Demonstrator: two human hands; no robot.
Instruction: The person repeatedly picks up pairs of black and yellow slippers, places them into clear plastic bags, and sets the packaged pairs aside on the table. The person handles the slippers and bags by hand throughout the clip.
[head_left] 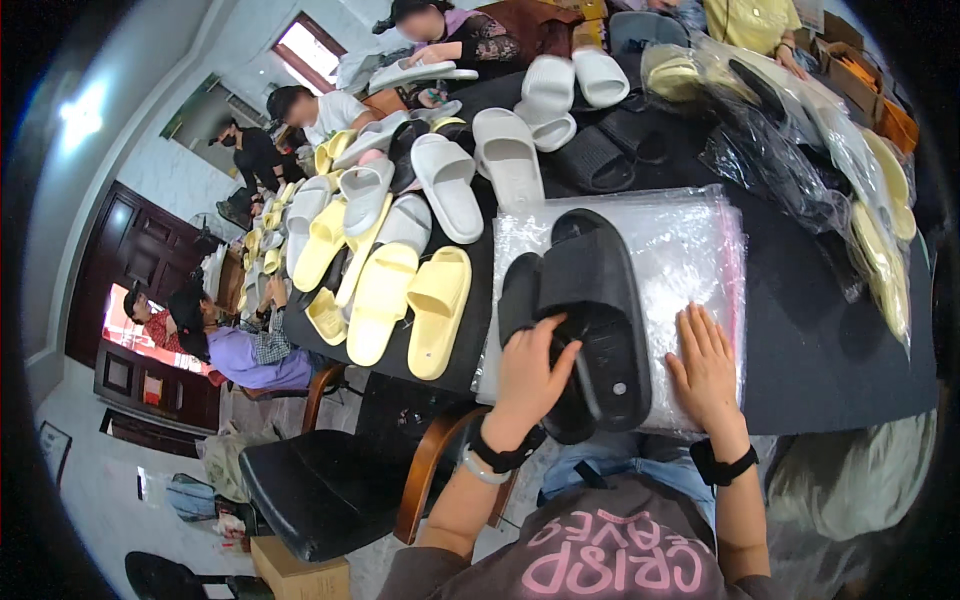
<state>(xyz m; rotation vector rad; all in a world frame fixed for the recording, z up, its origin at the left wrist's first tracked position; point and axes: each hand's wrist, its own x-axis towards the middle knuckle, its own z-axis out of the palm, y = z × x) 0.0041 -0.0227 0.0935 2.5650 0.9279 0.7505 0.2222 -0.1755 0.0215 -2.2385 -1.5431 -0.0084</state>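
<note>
Two black slide sandals (590, 310) lie stacked on the clear plastic bag (690, 250). My left hand (530, 375) grips their near edge, probably to hold the pair together; my right hand (706, 365) lies flat beside them, fingers spread, pinning the bag.

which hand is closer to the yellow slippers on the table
Left. The left hand grips the black slippers just right of the yellow slippers; the right hand lies farther right on clear bags.
</note>
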